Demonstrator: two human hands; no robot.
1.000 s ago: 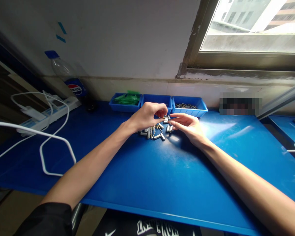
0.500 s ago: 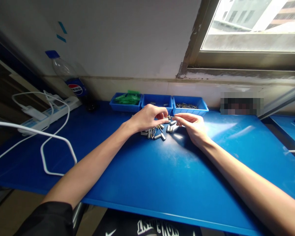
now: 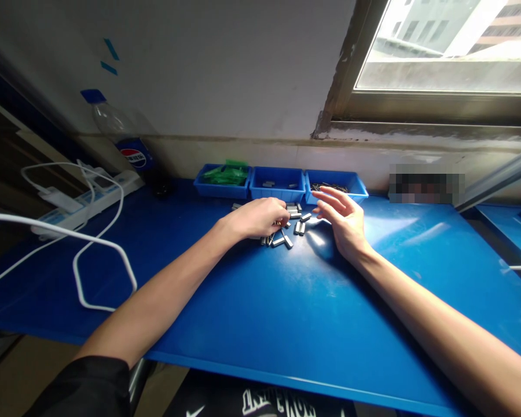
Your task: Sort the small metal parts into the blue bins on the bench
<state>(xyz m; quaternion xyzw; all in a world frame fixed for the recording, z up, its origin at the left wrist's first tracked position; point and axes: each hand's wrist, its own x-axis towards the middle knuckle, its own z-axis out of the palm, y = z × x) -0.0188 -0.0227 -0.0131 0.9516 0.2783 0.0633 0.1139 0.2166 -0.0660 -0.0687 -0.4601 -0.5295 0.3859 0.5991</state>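
Silver metal pieces (image 3: 296,223) lie in a loose pile on the blue table (image 3: 286,301), just in front of a row of 3 blue bins (image 3: 306,196). Your left hand (image 3: 258,217) sits on the pile's left side, fingers curled down onto the pieces; can't tell if it pinches one. Your right hand (image 3: 345,223) is just right of the pile, released, fingers spread, holding nothing. Left bin (image 3: 208,187) has green parts, middle bin (image 3: 278,197) a few metal bits, right bin (image 3: 358,191) thin dark pins. Far left: plastic bottle (image 3: 121,136), power strip (image 3: 91,197), white cable (image 3: 104,249).
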